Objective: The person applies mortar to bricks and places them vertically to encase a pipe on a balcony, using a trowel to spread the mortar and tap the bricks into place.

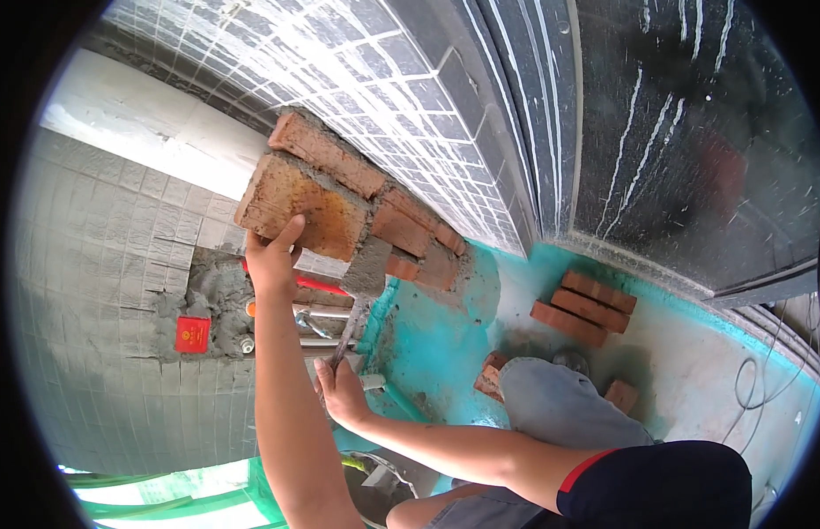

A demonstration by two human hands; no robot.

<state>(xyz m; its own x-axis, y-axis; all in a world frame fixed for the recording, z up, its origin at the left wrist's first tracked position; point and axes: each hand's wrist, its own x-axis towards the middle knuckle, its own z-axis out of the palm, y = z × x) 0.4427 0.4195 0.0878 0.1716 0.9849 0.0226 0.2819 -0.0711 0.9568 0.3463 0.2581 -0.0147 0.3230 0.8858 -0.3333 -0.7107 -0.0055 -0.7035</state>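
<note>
My left hand [273, 260] grips the lower edge of a broad orange-brown brick [317, 212] near the top of a short brick wall [397, 225], which stands beside the tiled wall with grey mortar in its joints. My right hand [339, 388], lower down, is closed round the handle of a trowel [348, 324], whose blade [367, 264] is coated in grey mortar and lies against the brick's right side. Red pipe [317, 282] and several pale pipes show behind my forearms, near a small red square plate [192, 333] set in rough mortar on the left wall.
Three loose bricks [577, 309] lie on the teal-and-white floor [436, 344] at right, with more bricks [621, 397] by my bent leg. A dark, paint-streaked glass panel [656, 141] borders the upper right. Cables [749, 397] lie at far right; a dark bucket [379, 489] is below.
</note>
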